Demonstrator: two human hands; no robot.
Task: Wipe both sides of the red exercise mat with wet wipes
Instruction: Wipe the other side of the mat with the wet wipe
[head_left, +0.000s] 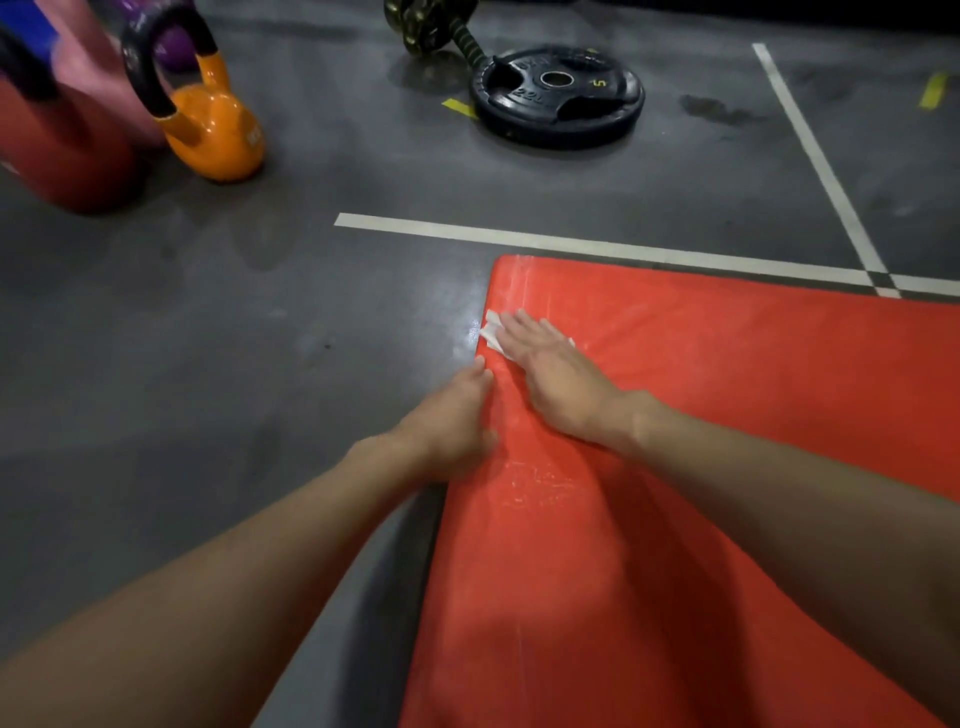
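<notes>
Right hand (550, 369) flat, fingers straight and together, pressing white wet wipe (491, 331) onto red exercise mat (727, 415) near its 11 o'clock corner. Left hand (452, 415) just beside it at 8 o'clock, on mat's left edge, thumb on top; gripping or only resting, cannot tell. Mat lying flat on grey floor (208, 364), filling lower right. White floor line (571, 241) just past mat at 12 o'clock. Black weight plate (558, 88) farther out at 12 o'clock, orange kettlebell (215, 130) at 10 o'clock.

Probably gym: kettlebell (215, 132), weight plate (558, 93), taped floor lines (571, 244).
</notes>
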